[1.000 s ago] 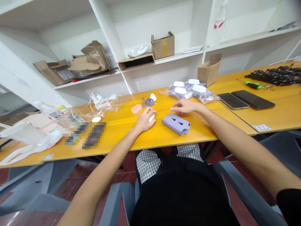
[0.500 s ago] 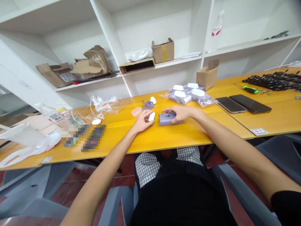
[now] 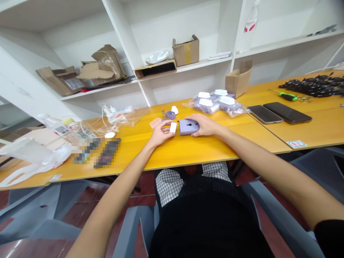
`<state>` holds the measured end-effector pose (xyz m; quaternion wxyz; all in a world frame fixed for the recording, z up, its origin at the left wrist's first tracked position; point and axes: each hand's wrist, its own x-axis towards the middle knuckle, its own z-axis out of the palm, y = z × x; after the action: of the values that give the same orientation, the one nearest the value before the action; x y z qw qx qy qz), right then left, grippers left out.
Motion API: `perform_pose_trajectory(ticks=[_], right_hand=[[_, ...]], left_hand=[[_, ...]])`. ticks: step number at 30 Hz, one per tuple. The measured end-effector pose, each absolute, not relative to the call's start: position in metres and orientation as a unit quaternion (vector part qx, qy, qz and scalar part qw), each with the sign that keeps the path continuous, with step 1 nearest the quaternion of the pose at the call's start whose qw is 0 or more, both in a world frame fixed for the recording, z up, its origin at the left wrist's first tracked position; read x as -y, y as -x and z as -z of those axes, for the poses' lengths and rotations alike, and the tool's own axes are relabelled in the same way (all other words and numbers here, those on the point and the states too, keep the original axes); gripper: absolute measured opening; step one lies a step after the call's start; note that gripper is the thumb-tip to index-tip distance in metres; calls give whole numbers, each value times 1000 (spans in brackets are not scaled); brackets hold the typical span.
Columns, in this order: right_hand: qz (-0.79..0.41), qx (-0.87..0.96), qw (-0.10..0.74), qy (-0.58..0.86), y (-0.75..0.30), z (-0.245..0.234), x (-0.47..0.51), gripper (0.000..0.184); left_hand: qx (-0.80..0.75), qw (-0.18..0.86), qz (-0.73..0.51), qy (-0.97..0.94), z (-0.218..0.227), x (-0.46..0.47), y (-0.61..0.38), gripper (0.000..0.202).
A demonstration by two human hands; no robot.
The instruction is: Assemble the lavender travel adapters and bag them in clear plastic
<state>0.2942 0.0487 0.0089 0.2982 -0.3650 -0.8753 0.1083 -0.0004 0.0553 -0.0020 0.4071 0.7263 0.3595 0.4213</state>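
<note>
Left hand (image 3: pixel 159 133): pinches a small white block (image 3: pixel 173 127) between thumb and fingertips, its end turned toward the case.
Right hand (image 3: pixel 204 125): wraps the purple case (image 3: pixel 188 126) from the right, holding it just above the table (image 3: pixel 188 150), open end facing the block.
Gap: block and case nearly touch, lined up end to end.
Nearby: pink pad (image 3: pixel 155 122) behind the left hand; bagged cases (image 3: pixel 216 103) further back; two phones (image 3: pixel 279 114) to the right.

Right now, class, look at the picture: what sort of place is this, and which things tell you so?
Probably a small workshop or packing room: a long yellow worktable, white shelves with cardboard boxes, bagged purple-and-white parts, and a screwdriver beside two phones.
</note>
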Motion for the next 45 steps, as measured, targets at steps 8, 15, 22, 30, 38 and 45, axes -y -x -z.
perform_pose_trajectory(ticks=[8,15,22,30,38,45], right_hand=[[-100,881,300,353,-294,-7,-47,90],[-100,884,300,345,-289,-7,-45,91],[-92,886,298,343,-287,-7,-43,92],[-47,892,305,330,-285,-5,-41,92],[-8,898,282,338,-279,-7,-35,91],[-7,897,283,339,-274,-9,-31,84]], left_hand=[[-368,425,-414,-716,2,-54,-1,67],[-368,439,-418,-705,2,-52,-2,69],[-368,435,-419,-707,2,-55,-2,67],[-345,447,-444,-696,4,-55,-2,66],[-341,546,-450,-619,3,-52,-5,68],[-379,542,-464,-590,3,-53,-10,60]])
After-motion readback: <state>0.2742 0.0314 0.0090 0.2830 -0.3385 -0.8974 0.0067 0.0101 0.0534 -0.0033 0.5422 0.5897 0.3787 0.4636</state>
